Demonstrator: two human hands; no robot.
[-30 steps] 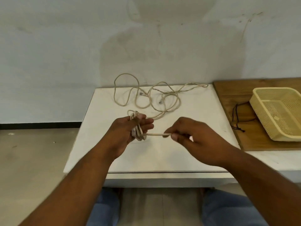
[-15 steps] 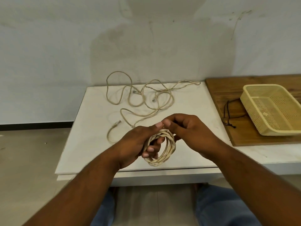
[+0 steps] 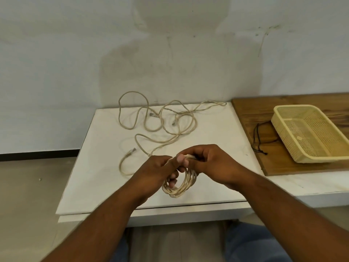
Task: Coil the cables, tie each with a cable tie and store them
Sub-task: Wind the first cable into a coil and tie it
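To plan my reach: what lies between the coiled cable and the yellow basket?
Head view: the right hand gripping the coiled cable, bare white table, then black cable ties on the wooden board.

Cream cables (image 3: pixel 166 118), white table (image 3: pixel 217 129), pale yellow mesh basket (image 3: pixel 309 133), brown wood-grain board (image 3: pixel 251 110), black ties (image 3: pixel 257 137).

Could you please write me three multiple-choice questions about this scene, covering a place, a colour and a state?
1. Where does the basket stand? A: on the floor. B: on the wooden board. C: on a chair.
2. What colour is the coil? A: black. B: blue. C: beige.
3. How is the coil? A: held by the left hand and right hand. B: lying in the basket. C: lying on the floor.
Answers: 1 B, it rests on the board at right. 2 C, its loops are beige. 3 A, both hands grip it.
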